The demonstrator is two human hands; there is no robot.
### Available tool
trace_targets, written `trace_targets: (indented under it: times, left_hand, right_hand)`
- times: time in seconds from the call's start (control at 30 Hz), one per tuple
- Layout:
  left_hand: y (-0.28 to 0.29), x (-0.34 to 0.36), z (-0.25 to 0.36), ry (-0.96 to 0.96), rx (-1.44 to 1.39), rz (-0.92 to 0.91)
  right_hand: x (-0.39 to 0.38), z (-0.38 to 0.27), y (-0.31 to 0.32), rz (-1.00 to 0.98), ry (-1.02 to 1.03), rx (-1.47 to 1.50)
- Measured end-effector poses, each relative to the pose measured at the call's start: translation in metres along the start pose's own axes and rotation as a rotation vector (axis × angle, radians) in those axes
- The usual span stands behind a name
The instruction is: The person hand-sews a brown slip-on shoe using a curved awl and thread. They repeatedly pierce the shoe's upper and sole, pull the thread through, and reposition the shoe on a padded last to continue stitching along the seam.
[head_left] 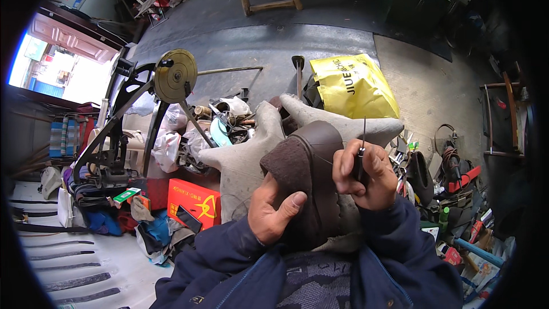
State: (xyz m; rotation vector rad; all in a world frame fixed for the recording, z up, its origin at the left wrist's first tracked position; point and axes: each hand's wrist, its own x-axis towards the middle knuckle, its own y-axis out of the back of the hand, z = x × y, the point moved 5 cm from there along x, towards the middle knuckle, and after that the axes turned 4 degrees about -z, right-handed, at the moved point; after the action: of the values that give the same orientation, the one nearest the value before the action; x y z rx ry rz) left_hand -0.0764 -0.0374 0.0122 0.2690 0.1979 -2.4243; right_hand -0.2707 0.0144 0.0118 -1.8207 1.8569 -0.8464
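Note:
A dark brown shoe (326,194), rough and fuzzy on one side, rests over my lap on a grey cloth (246,154). My left hand (270,210) holds it from the left with the thumb raised along its side; the other fingers are partly hidden. Just right of the shoe, my right hand (369,176) is closed around the dark handle of an awl (362,151), whose thin metal point stands upright. A fine thread (321,159) runs between the shoe and my right hand.
At the left stands a hand-cranked sewing machine (123,97) with a round wheel (176,76). A red box (194,203) lies below it. Beyond my lap sits a yellow plastic bag (354,86). Tools and scraps clutter the right, near a black boot (420,177). A wooden stool (269,6) stands farther off.

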Motion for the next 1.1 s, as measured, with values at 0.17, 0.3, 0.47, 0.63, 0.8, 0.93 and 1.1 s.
trace_targets:
  times: [0.17,0.3,0.47,0.63,0.8,0.93,1.1]
  left_hand:
    - [-0.001,0.003,-0.003,0.043,0.007,0.025]
    - [-0.001,0.009,-0.002,-0.006,0.065,0.075]
    - [0.005,0.01,0.002,0.029,0.101,0.064]
    - [0.007,0.005,0.01,0.019,-0.046,0.015]
    - [0.034,-0.007,0.024,0.049,0.283,0.015]
    - [0.078,-0.024,0.018,-0.051,0.396,0.309]
    - [0.129,-0.036,-0.027,-0.115,0.154,0.64]
  right_hand:
    - [-0.011,0.02,0.014,0.144,0.128,-0.269]
    - [-0.02,0.038,0.028,0.187,0.159,-0.032]
    - [-0.017,0.041,0.037,0.214,0.145,0.08]
    - [-0.008,0.019,0.022,0.221,0.147,-0.14]
    - [0.001,0.0,-0.004,0.287,0.139,-0.676]
    - [0.01,-0.006,-0.02,0.222,0.271,-1.097]
    - [0.016,0.006,-0.021,0.198,0.13,-1.098]
